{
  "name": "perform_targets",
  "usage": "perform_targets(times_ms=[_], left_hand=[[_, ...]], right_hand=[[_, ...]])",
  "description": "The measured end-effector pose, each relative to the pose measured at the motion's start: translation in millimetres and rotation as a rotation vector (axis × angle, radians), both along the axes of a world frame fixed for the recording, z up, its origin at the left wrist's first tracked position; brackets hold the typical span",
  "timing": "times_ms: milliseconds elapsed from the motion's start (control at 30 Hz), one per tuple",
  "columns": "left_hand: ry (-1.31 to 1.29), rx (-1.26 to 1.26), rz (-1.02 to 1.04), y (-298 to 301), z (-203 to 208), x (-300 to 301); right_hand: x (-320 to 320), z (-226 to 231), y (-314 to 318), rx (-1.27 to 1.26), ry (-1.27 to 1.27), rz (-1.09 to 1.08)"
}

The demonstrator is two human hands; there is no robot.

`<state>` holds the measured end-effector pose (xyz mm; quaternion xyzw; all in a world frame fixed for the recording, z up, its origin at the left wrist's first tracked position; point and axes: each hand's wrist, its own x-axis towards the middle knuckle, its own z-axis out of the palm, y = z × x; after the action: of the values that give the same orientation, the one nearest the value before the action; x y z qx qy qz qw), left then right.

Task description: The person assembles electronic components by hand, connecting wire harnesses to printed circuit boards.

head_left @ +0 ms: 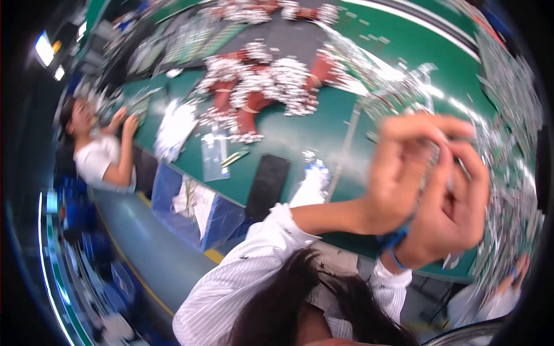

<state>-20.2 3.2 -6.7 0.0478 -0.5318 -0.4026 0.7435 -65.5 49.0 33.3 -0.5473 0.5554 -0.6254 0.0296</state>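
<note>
My left hand (393, 170) and my right hand (447, 205) are raised close together over the right part of the green table (323, 135). Both have curled fingers, with the fingertips meeting near the top. Whatever they pinch is blurred or hidden between them. A blue band (395, 237) circles my right wrist. Behind the hands lies a spread of clear and silvery strips (412, 86). Bundles of red wires with white connectors (259, 86) lie further left on the table, and a black flat rectangular object (268, 183) rests near its front edge.
A blue bin (222, 222) holding pale material stands by the table's front edge. A person (104, 144) works at the left, another person's sleeve (485, 305) shows at lower right. White plastic bags (176, 130) and a dark mat with green strips (196, 43) lie on the table.
</note>
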Motion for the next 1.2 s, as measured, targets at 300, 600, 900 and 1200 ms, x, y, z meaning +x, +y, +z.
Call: perform_targets(times_ms=[300, 600, 900, 1200], left_hand=[[0.021, -0.012, 0.073, 10, 7, -1], [0.049, -0.025, 0.066, 9, 15, 4], [0.020, -0.018, 0.005, 13, 19, 8], [0.030, 0.001, -0.017, 12, 15, 4]], right_hand=[[3, -8, 3, -0.008, -0.083, -0.120], [4, -12, -3, -0.077, -0.097, -0.099], [0, -11, -1, -0.029, -0.188, 0.031], [-1, -11, -4, -0.026, -0.072, -0.146]])
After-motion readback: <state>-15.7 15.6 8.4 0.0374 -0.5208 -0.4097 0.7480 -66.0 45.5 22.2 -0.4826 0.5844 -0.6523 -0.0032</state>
